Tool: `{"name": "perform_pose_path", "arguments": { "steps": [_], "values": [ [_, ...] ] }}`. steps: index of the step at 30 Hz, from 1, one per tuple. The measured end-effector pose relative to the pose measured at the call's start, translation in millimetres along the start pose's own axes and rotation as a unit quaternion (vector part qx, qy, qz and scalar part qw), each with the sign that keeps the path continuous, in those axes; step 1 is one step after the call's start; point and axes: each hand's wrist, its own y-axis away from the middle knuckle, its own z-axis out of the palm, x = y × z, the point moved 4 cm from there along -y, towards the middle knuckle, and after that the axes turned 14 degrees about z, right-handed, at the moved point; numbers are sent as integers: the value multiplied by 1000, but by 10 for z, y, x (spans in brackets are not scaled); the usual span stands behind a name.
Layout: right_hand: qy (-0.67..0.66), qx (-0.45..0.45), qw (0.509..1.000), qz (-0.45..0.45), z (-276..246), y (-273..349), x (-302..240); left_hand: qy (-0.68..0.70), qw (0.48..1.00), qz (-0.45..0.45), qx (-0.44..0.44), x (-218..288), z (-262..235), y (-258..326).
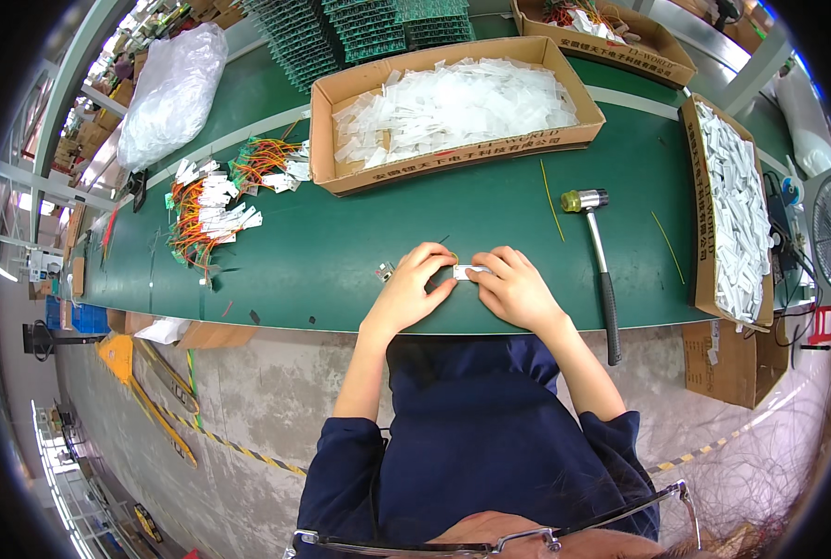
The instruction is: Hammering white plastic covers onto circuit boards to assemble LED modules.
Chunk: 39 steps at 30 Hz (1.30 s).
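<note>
Near the front edge of the green table, my two hands meet over a small white flat plastic piece [462, 272]. My left hand [410, 287] is closed at its left end, thumb and forefinger curled in; a bit of yellow-green wire shows by the fingertips. My right hand [518, 291] pinches the other end, its fingers covering part of the piece. Just left of my left hand lies a small part with white and dark patches [385, 271]. A mallet [599, 250] with a yellow and dark head and black grip lies right of my right hand, its grip overhanging the edge.
A cardboard box [453, 160] of clear plastic pieces stands behind my hands; another box [704, 205] of white casings stands right. Wired white-tagged parts [212, 210] are heaped left. Green racks [341, 33] and a plastic bag [173, 93] are farther back. Loose yellow wires [551, 198] lie near the mallet.
</note>
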Motion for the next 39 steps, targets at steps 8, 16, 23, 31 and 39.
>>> {"name": "perform_pose_path", "arguments": {
  "steps": [8,16,23,31,39],
  "values": [
    [-7,1,1000,4,-14,-8,-13,30,999,-32,-10,-37,-35,-20],
    [-14,18,1000,3,-22,-11,-7,4,999,6,-40,-52,-79,-55],
    [-17,19,1000,3,-25,-14,-7,36,997,-20,-62,-61,-92,-79],
    [-16,6,1000,8,-11,-4,9,30,997,-27,-61,-96,-60,-59],
    [-19,6,1000,8,-12,-10,7,38,996,-10,-86,-117,-102,-87]
  ]
}}
